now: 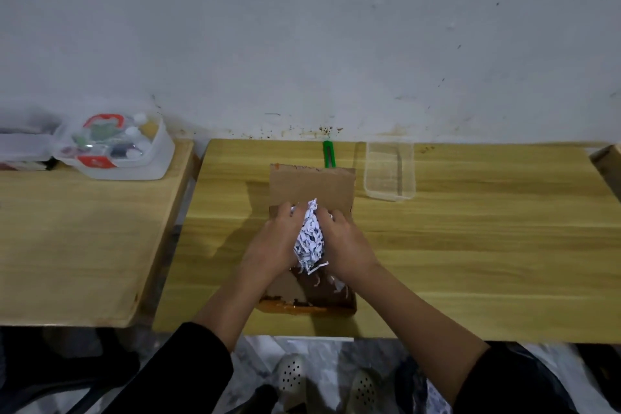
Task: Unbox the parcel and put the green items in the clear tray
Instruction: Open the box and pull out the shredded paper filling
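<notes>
L hand [268, 245]: cups shredded paper [309, 239] from 9 o'clock.
R hand [347, 245]: grips same wad, 3 o'clock side.
Parcel [312, 185]: open; green items unseen (prob. under filler).
Clear tray [389, 175]: 1 o'clock of parcel, no green items in it yet.
Progress: box opened; sorting left.

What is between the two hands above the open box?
A wad of white shredded paper, held from either side by the left hand and right hand over the cardboard box; the head view shows it.

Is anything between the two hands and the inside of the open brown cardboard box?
Yes: a wad of white shredded paper, gripped by the left hand and the right hand, lies over the opening of the cardboard box.
</notes>
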{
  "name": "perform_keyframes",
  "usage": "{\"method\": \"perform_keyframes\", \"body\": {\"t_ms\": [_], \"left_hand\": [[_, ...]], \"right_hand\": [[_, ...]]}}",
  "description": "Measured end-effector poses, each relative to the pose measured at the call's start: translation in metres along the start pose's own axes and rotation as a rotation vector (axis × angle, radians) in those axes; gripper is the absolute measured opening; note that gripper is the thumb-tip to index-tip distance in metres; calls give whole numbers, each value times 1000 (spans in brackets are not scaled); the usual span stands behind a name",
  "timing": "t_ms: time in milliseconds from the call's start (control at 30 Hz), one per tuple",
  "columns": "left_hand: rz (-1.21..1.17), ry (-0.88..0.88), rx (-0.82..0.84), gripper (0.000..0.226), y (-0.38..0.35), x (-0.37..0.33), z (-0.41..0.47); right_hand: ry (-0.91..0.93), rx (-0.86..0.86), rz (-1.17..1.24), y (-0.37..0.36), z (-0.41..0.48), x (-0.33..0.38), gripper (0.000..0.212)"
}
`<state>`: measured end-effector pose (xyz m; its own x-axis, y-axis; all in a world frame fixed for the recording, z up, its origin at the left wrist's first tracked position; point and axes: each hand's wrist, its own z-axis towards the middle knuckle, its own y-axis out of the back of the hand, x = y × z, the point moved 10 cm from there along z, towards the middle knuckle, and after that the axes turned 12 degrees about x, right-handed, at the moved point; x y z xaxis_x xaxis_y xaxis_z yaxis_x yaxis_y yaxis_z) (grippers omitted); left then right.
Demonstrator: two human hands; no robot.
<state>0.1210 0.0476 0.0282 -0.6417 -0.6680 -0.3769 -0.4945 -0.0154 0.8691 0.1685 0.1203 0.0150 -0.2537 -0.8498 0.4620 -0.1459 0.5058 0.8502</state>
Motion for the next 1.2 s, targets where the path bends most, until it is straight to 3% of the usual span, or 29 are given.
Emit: {"method": "perform_keyframes", "body": {"t_ms": [167,300,400,533,733,933,1067,1200], "left_hand": [[-27,-65,11,67,31,-56,25],[-16,-162,39,77,33,-117,57],[-33,-209,124,83,2,-158,83],[-179,-242,333,92,-73,-200,109],[-276,-223,497,98,-150,-209,120],[-223,-184,547,107,-145,-190,122],[-182,-197,512,107,-129,-190,120],[-154,-243,436,100,-122,-195,112]], "right_hand": [[-13,-40,-55,54,-4,-32,67],[-57,-68,-43,103,-28,-73,65],[-93,-57,-38,122,-54,-108,63],[-232,73,14,94,-81,-182,68],[-262,183,20,43,-89,-237,63],[-260,177,237,33,-92,-263,87],[-234,99,280,52,-102,-271,86],[-186,13,318,66,-115,-266,72]]}}
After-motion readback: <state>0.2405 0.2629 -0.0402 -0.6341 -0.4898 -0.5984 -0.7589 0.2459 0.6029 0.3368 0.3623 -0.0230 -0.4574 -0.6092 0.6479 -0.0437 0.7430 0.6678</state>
